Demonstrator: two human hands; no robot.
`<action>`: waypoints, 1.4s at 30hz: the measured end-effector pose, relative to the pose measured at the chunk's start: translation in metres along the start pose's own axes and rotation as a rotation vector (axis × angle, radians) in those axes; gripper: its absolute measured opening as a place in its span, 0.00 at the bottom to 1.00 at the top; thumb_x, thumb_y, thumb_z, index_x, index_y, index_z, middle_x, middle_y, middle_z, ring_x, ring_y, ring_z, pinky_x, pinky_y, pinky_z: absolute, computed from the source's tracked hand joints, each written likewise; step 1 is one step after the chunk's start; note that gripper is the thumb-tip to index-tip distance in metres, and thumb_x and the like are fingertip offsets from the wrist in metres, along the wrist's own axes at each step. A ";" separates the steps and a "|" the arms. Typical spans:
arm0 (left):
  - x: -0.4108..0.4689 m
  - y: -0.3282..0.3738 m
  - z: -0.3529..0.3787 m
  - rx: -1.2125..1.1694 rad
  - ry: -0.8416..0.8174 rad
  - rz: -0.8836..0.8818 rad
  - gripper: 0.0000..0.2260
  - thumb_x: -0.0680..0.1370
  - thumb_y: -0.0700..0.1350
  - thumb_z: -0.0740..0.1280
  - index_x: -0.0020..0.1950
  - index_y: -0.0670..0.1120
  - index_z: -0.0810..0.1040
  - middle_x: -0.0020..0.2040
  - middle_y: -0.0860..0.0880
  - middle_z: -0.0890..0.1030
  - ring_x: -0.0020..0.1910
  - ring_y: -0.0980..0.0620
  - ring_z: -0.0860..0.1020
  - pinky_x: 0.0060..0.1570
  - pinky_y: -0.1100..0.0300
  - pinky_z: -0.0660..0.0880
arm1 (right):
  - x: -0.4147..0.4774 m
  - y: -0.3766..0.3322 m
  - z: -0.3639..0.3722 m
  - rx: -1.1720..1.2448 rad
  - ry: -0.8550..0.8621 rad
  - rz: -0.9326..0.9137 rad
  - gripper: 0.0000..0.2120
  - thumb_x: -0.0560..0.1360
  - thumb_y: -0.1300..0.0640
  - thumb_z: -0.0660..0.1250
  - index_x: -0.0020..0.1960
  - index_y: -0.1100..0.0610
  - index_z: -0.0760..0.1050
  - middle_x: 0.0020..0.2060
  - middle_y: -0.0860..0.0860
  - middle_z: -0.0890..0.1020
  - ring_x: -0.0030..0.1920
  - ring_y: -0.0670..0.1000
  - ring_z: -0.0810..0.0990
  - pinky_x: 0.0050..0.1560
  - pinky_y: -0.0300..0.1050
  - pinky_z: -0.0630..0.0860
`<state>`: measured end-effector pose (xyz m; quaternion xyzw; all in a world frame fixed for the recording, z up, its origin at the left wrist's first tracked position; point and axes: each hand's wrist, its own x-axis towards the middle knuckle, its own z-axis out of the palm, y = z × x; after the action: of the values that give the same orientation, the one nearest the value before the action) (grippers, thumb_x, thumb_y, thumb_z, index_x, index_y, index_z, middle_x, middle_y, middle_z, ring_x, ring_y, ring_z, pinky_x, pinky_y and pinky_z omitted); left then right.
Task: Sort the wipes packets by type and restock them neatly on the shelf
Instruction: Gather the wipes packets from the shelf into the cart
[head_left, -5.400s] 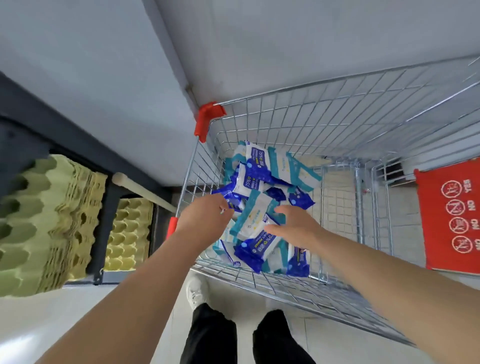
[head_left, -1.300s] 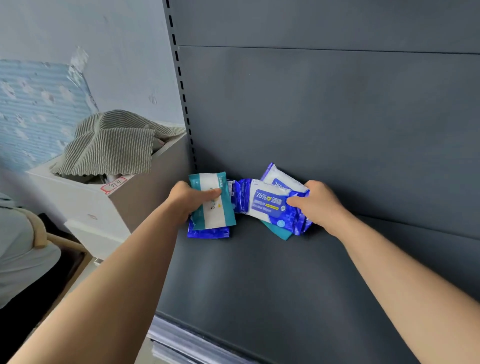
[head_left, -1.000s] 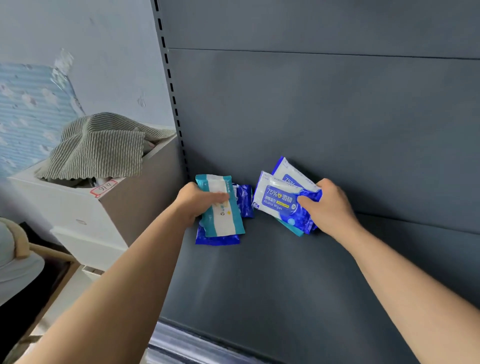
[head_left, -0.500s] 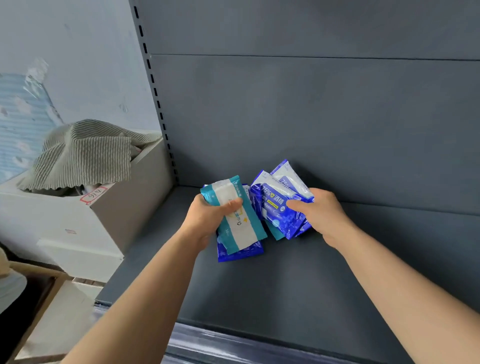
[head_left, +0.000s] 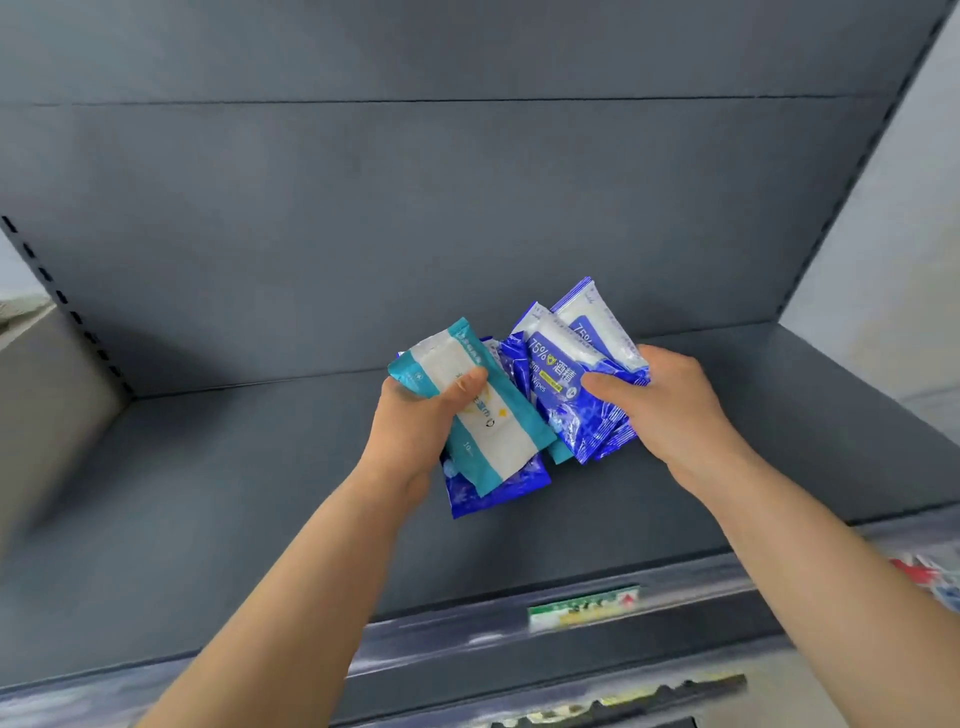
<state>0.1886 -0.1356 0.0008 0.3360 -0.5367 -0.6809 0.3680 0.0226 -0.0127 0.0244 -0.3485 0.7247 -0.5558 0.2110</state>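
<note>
Left hand is curled around a small stack of soft plastic wipes packets. Its thumb presses across the front of the top one, a teal-and-white rectangular packet that tilts up and to the left. Under it, in the same grip, lies a dark blue glossy packet whose lower end sticks out below the teal one, toward the front of the shelf. Both hang over the middle of the dark grey metal shelf board. Whether the blue one's lower edge touches the board cannot be told.

Just to the right, almost touching that stack, the right hand grips a fanned bundle of blue-and-white wipes packets printed with "75%". The thumb lies on the front packet and the fingers wrap behind. At least three blue ones overlap in the fan, and a teal packet corner peeks out at the bundle's lower left. The bundle's top leans toward the grey back panel of the shelf unit.

At far left a slotted upright runs down beside the panel, with a pale box next to it, blurred. On the shelf's front lip sits a green-and-white price label, too blurred to read.
</note>
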 end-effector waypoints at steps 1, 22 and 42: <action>-0.003 -0.003 0.020 0.000 -0.028 0.003 0.12 0.76 0.41 0.70 0.58 0.43 0.78 0.51 0.44 0.85 0.48 0.45 0.84 0.47 0.51 0.81 | -0.005 0.005 -0.020 0.000 0.029 0.000 0.06 0.73 0.61 0.70 0.50 0.60 0.80 0.43 0.53 0.85 0.44 0.57 0.83 0.44 0.54 0.79; -0.072 -0.150 0.557 0.003 -0.433 -0.133 0.17 0.73 0.41 0.73 0.60 0.43 0.75 0.51 0.47 0.84 0.46 0.50 0.84 0.46 0.51 0.82 | -0.060 0.186 -0.513 -0.001 0.510 0.226 0.15 0.74 0.51 0.71 0.58 0.51 0.73 0.48 0.47 0.82 0.44 0.45 0.84 0.36 0.40 0.80; 0.114 -0.365 0.823 0.244 -0.338 -0.582 0.03 0.79 0.40 0.65 0.52 0.46 0.73 0.51 0.46 0.82 0.47 0.50 0.81 0.54 0.51 0.77 | 0.173 0.453 -0.724 0.097 0.287 0.663 0.11 0.74 0.57 0.71 0.54 0.55 0.73 0.45 0.49 0.82 0.42 0.48 0.82 0.39 0.43 0.80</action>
<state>-0.6214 0.2195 -0.2002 0.3988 -0.5492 -0.7340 0.0217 -0.7168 0.3993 -0.1807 -0.0027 0.7932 -0.5343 0.2923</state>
